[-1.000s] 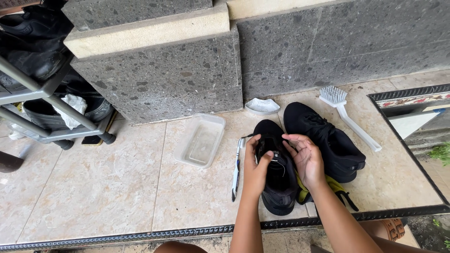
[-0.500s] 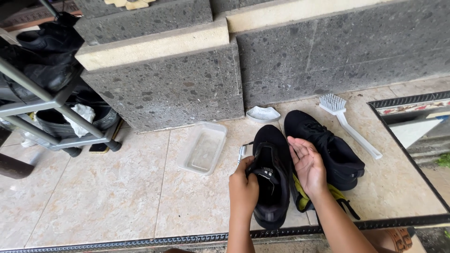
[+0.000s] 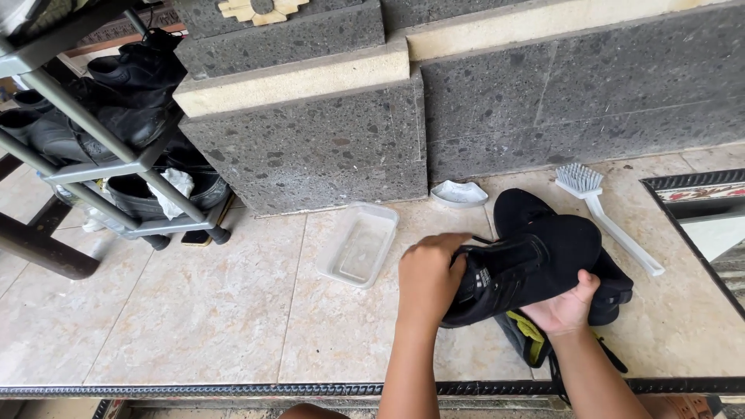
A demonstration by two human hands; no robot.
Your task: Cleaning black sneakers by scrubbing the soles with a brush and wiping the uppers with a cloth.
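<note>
Both hands hold one black fabric sports shoe (image 3: 528,268) clear of the beige tiled floor (image 3: 202,310), low and right of centre in the head view. The left hand (image 3: 427,279) is curled over the shoe's near-left end, its fingers (image 3: 450,242) closed round the collar and lace area. The right hand (image 3: 565,309) cups the shoe from beneath, thumb hooked over the lower edge, fingers hidden under it. The shoe's long axis runs roughly left to right, tilted slightly up at the right, and spans the gap between the two hands; neither hand is nearer, as both are in contact.

A second black shoe (image 3: 613,283) lies on the floor just behind and partly beneath the held one. A yellow and dark insole (image 3: 528,337) lies on the floor under the right wrist. A clear rectangular plastic tub (image 3: 358,244) sits near the left hand, a small white shallow dish (image 3: 459,194) by the grey speckled stone wall (image 3: 543,101), and a white long-handled scrubbing brush (image 3: 609,217) to the right.

Against the frame half a second earlier: the shoe then pointed away from the person, lengthwise; it now lies crosswise, and the right hand has shifted from its side to its underside.
</note>
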